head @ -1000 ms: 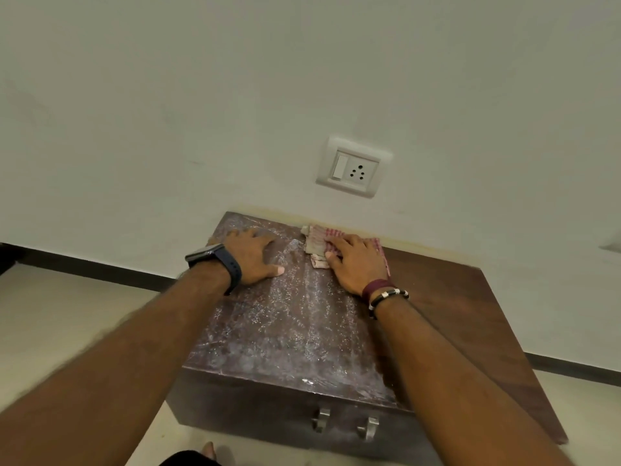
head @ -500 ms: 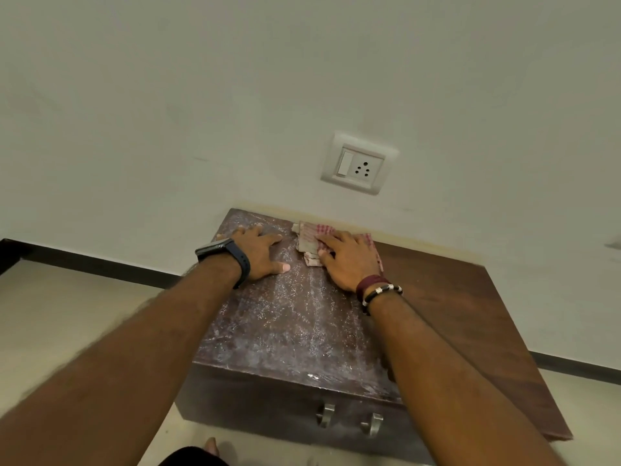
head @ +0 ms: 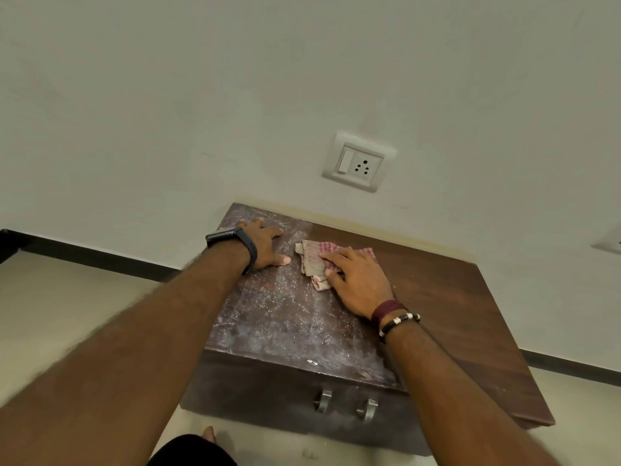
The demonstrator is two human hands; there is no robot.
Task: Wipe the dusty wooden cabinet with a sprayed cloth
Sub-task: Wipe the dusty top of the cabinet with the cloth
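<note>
Both forearms are bare, with no sleeves in view. The left wrist carries a dark blue-black fitness band with a slim rectangular face point(head: 232, 237), its strap wrapping the wrist just behind the left hand point(head: 265, 243). The right wrist, behind the right hand point(head: 358, 280), carries a wound maroon thread band point(head: 386, 309) and, beside it, a black cord bracelet with white and metallic beads point(head: 400, 321). A dark garment edge point(head: 191, 450) and bare toes point(head: 209, 433) show at the bottom.
</note>
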